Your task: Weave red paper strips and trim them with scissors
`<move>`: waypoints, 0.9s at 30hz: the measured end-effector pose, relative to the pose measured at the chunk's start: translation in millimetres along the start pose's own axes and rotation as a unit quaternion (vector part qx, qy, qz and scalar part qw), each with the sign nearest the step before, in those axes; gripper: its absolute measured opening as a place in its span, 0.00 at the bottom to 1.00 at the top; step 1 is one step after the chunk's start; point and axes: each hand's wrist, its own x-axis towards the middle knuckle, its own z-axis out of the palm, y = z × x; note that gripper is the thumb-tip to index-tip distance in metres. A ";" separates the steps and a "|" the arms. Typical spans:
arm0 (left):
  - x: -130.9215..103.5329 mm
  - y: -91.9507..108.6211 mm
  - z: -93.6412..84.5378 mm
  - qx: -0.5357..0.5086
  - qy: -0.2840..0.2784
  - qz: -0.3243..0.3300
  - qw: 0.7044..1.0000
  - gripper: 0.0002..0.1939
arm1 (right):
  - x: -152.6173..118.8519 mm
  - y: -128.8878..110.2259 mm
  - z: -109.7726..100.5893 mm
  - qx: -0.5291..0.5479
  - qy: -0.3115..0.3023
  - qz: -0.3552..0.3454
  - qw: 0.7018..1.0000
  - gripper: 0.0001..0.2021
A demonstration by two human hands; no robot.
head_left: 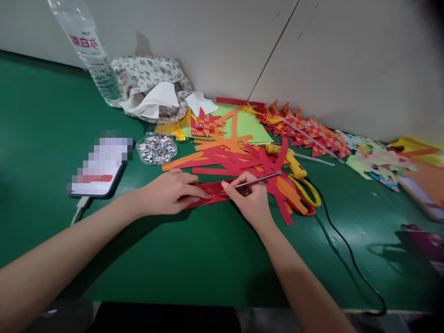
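Note:
A red paper piece lies on the green table between my hands. My left hand rests on its left end with the fingers spread over it. In my right hand is a thin pink pen, its tip low on the red paper. Just behind my hands, red strips and orange strips lie in a loose heap. Woven red and orange paper fish sit behind the heap, with more fish along the wall.
Left of the heap are a phone on a cable and a clear box of googly eyes. A water bottle and tissue bag stand behind. A yellow glue gun, scissors and black cord lie right.

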 end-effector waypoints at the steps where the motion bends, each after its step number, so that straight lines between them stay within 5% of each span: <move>1: 0.0 -0.4 0.3 -0.002 0.000 0.001 1.000 0.17 | -0.2 -0.4 0.0 -0.002 -0.001 -0.001 1.000 0.13; 20: -1.6 -1.0 -0.3 -0.009 0.004 0.016 1.000 0.15 | 0.1 -5.6 -0.2 0.016 0.012 0.003 1.000 0.14; 27: -2.0 -0.2 4.3 -0.036 0.028 -0.042 0.998 0.16 | 1.2 -7.6 -5.2 0.017 0.024 0.048 0.998 0.14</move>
